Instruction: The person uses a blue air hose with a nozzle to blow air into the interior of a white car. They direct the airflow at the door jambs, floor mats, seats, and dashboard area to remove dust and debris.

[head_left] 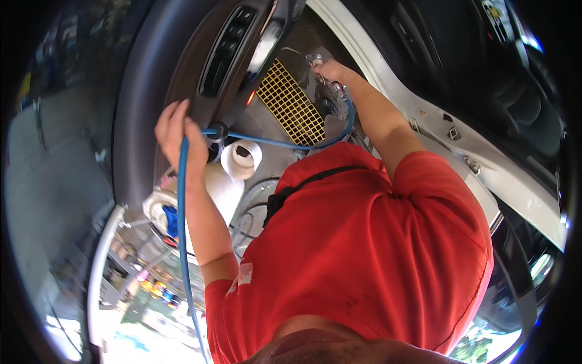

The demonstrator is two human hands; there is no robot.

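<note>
My right hand (330, 71), reached down between the open car door and the sill, grips a small metal spray gun (315, 59). From the gun's fitting a blue hose (273, 143) curves back over the floor to the left. My left hand (176, 133) is beside the door panel, fingers pointing up. The hose bends through the crook of its thumb, then runs down past my forearm to the lower edge. Part of that grip is hidden. A thin pale streak shows just left of the gun; what it is I cannot tell.
The dark car door (182, 85) with its switch panel (227, 48) stands on the left, the white sill (376, 57) on the right. A yellow floor grate (291, 103) lies between them. White containers (221, 188) holding a blue cloth-like thing (171, 219) sit near my left forearm.
</note>
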